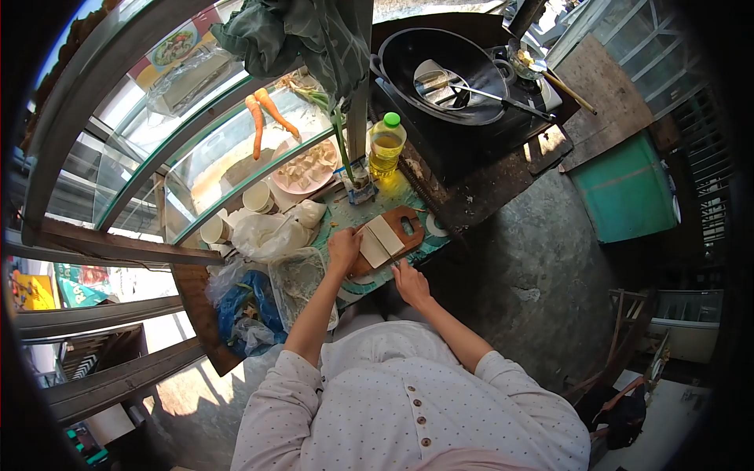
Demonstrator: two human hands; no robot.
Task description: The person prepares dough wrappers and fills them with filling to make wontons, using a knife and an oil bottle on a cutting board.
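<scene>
A pale, flat rectangular slab point(385, 238), tofu-like in look, lies on a wooden cutting board point(407, 220) with a handle hole. A thin dark line crosses the slab lengthwise and points toward my right hand. With curled fingers, my left hand point(343, 250) grips the slab's left edge. My right hand point(410, 282) is closed at the board's near right edge; what it holds is too small to make out. The board rests on a green patterned table cover point(338, 213).
Behind the board stand an oil bottle point(386, 147) and a small container of green stalks point(360, 188). Plastic bags point(271, 235) and a clear tub point(294, 286) are at left. A wok point(440, 67) sits on the stove at back right. Carrots point(256, 125) lie on the glass case.
</scene>
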